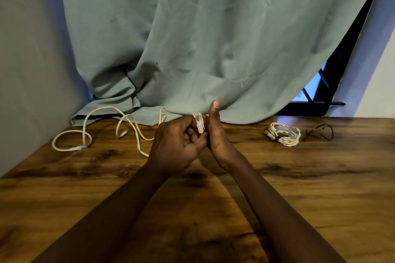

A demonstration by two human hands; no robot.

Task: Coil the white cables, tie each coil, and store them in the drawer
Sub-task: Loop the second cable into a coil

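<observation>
Table (299, 198), wood grain, seen from the head view.

At nine to ten o'clock from the hands, the loose white cable (128, 121) lies in open loops on the table. Its far loops touch the hem of the green curtain (192, 38), and one run passes behind the left wrist, where it is lost to view.

Centre: the left hand (175, 145) has its fingers curled, pinching the cable just under the plug (198, 123), which stands upright. The right hand (215, 134) is just beside it, thumb straight up. Its fingers are hidden behind the plug and the left hand, so its grip cannot be told.

At three o'clock, well apart, lies a coiled white cable (282, 134). Its binding is hard to make out.

Just beyond it is a thin black tie (320, 133), its shape unclear.

At one o'clock, a window (310, 89) is partly covered by the curtain.
</observation>
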